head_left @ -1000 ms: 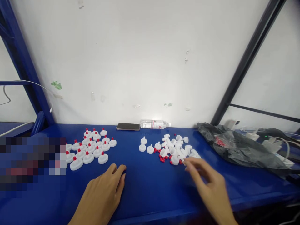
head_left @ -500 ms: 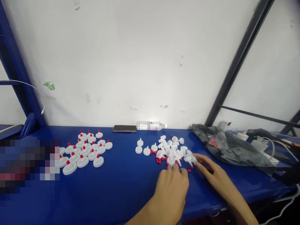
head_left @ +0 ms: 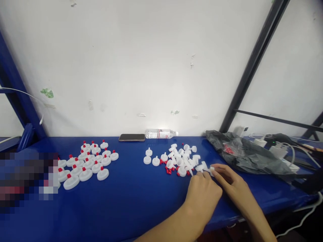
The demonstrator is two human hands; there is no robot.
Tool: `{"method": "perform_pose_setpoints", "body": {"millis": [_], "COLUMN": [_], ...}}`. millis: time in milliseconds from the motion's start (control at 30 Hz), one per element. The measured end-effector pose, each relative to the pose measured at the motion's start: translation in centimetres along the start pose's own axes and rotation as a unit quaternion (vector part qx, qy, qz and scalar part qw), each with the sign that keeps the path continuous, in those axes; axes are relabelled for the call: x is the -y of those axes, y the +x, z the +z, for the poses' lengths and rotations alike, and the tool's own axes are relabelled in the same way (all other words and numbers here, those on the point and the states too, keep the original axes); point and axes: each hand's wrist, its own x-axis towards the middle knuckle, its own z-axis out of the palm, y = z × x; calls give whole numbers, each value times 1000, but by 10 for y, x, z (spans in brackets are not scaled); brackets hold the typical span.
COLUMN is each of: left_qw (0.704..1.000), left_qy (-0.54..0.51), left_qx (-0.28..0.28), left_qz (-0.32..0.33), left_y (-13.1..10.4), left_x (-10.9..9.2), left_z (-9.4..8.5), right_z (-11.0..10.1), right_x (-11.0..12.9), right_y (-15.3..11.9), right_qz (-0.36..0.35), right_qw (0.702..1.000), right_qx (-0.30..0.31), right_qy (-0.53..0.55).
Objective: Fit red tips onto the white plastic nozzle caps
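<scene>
My right hand (head_left: 232, 179) pinches a white nozzle cap (head_left: 211, 170) between thumb and fingers, at the right end of the pile. Close beside it is my left hand (head_left: 204, 190), its fingers bent down to the table and their tips hidden; what they hold, if anything, does not show. Before both hands lies a loose heap of white nozzle caps (head_left: 186, 161), tipped in all directions. Small red tips (head_left: 169, 170) are scattered at the heap's left and front edges. A few white caps (head_left: 155, 161) stand upright left of the heap, spouts bare.
On the left of the blue table (head_left: 136, 201) stand several white caps with red tips (head_left: 85, 173). A phone (head_left: 131, 137) and a clear bottle (head_left: 161, 133) lie along the wall. A grey plastic bag (head_left: 242, 161), with a small bag of red pieces (head_left: 230, 149), and cables occupy the right.
My left hand has moved right, covering the spot where two loose red tips lay. My right hand has drawn a white nozzle cap slightly away from the heap. The view has shifted a little.
</scene>
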Motion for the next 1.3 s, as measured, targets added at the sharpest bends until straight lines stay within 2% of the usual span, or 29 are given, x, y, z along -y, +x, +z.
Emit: {"method": "perform_pose_setpoints", "body": {"millis": [167, 300, 400, 533, 633, 833, 933, 1033, 1167, 1233, 1300], "left_qw": [1000, 999, 995, 981, 961, 932, 907, 863, 804, 792, 794], "left_qy": [-9, -19, -47, -98, -137, -197, -246, -328, -439, -470, -476], "left_qx": [9, 13, 52, 106, 146, 68, -14, -78, -69, -60, -51], "left_qz": [0, -36, -68, -131, -189, -298, -340, -376, -395, -384, -374], "left_y": [-3, -9, -18, -42, -70, -142, -173, -193, -197, -194, -191], "left_x": [-2, -3, 0, 14, 35, 94, 118, 129, 125, 120, 118], "left_z": [-1, -3, -12, -33, -42, -41, -40, -40, -44, -46, -43], "right_z": [1, 1, 1, 1, 0, -1, 10, 34, 72, 86, 95], "right_x": [5, 7, 8, 8, 9, 18, 34, 64, 113, 130, 138], "right_y": [-1, -3, -4, -4, -4, -7, -15, -33, -60, -70, -76], "right_qz": [9, 13, 16, 29, 44, 45, 27, -13, -89, -110, -101], "right_qw": [1000, 1000, 1000, 999, 998, 996, 994, 995, 982, 969, 959], "right_qx": [-1, -2, -10, -29, -44, -68, -81, -28, 116, 174, 219], "right_qy": [4, 6, 8, 15, 23, 47, 65, 96, 120, 135, 150]}}
